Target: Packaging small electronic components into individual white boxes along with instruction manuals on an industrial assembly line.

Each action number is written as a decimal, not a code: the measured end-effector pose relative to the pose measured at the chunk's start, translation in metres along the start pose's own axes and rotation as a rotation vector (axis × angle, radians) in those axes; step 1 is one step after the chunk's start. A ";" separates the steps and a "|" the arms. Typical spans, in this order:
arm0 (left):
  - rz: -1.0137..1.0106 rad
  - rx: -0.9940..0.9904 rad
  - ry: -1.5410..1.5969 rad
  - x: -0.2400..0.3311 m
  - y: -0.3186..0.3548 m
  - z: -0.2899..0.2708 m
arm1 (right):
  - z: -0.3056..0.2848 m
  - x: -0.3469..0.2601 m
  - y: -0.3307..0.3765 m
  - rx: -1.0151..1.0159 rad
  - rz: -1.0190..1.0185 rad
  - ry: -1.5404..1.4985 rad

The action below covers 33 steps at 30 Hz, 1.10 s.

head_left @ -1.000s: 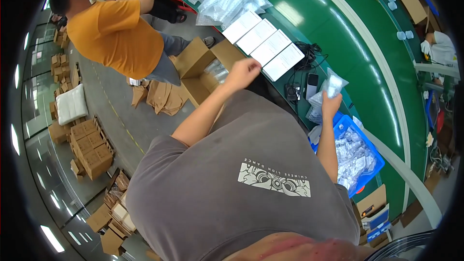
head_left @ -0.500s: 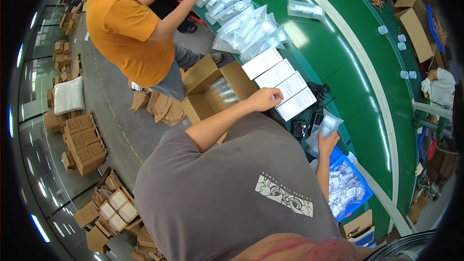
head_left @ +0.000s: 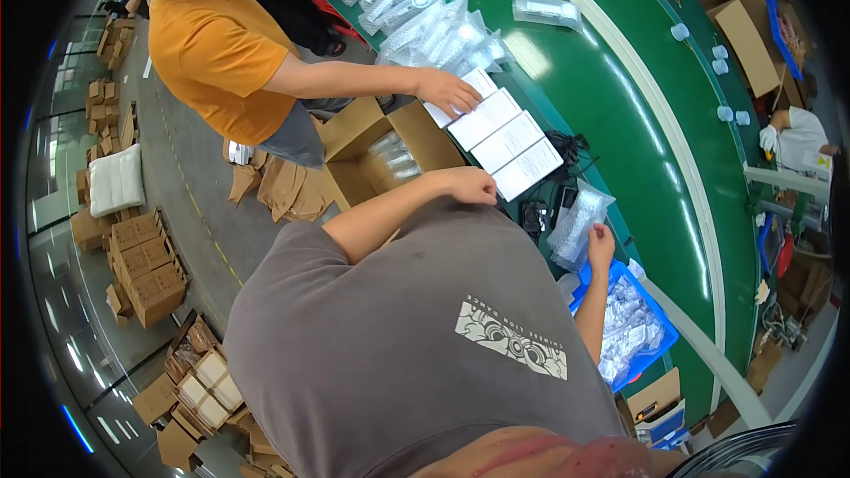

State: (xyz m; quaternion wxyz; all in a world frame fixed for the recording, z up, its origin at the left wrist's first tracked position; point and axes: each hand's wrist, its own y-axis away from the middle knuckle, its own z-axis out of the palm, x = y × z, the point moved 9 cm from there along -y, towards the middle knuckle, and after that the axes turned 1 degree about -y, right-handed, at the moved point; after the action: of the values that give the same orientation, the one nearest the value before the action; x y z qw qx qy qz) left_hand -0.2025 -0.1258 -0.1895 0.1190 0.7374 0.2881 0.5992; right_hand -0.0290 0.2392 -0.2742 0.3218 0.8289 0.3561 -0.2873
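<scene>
Head view, left hand (head_left: 475, 186): fingers curled together, just beside the white boxes (head_left: 509, 139).
Bubble-wrap package (head_left: 579, 219): right of the boxes, left of the grip.
Right hand (head_left: 602, 243): at the package's right edge; clamped or merely touching, cannot tell.

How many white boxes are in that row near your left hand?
4: the first white box is partly under the co-worker's hand, then the second box, the third box, and the fourth box nearest the left hand. Others may hide underneath.
</scene>
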 end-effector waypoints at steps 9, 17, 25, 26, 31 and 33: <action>-0.331 0.107 -0.274 -0.068 0.038 0.019 | 0.025 0.015 -0.010 -0.093 0.028 0.087; -0.350 0.231 -0.249 -0.072 0.051 0.036 | 0.025 0.015 -0.004 -0.020 -0.007 0.032; -0.230 0.385 -0.013 -0.058 0.049 0.022 | 0.004 -0.048 0.025 0.393 -0.271 0.175; -0.232 0.449 0.007 -0.062 0.054 0.014 | 0.004 -0.068 0.027 0.352 -0.263 0.109; -0.181 0.431 -0.005 -0.051 0.059 0.006 | 0.025 -0.108 -0.017 0.136 -0.334 0.031; -0.170 0.414 0.083 -0.048 0.064 0.008 | 0.034 -0.173 -0.068 0.147 -0.541 0.072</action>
State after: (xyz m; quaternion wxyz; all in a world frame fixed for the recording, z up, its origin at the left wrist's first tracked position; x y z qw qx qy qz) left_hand -0.1822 -0.2035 -0.1974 0.0033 0.6938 0.4708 0.5450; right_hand -0.1908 0.1804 -0.1963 0.1595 0.7344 0.5540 -0.3583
